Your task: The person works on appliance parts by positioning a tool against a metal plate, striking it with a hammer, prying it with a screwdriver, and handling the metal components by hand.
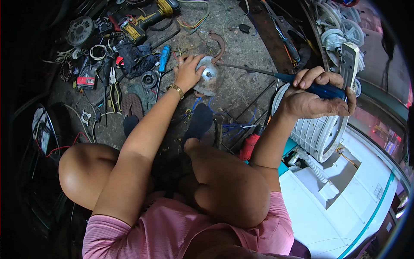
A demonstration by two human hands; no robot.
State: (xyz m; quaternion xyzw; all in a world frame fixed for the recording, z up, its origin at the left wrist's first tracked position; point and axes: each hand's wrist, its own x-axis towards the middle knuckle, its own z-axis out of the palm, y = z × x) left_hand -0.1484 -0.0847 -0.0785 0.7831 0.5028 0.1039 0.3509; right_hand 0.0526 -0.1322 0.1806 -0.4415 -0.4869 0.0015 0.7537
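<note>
My left hand (188, 72) rests on a round grey metal part (211, 83) with a short shaft at its centre. Its fingers curl over the left and upper edge, holding the part on the floor. In my right hand (317, 96) is a long screwdriver (284, 78) with a dark blue handle, held nearly level. Its thin shaft points left, and the tip meets or lies just above the upper edge of the round part; I cannot tell which. A curved, rusty brown piece (220, 45) lies at that edge.
Left of my hand lie a blue-handled screwdriver (164, 58), pliers (114, 90) and a yellow cordless drill (134, 31). A white ribbed tub (317, 138) and a white appliance panel (310, 220) stand at the right. My foot (200, 121) is close below the round part.
</note>
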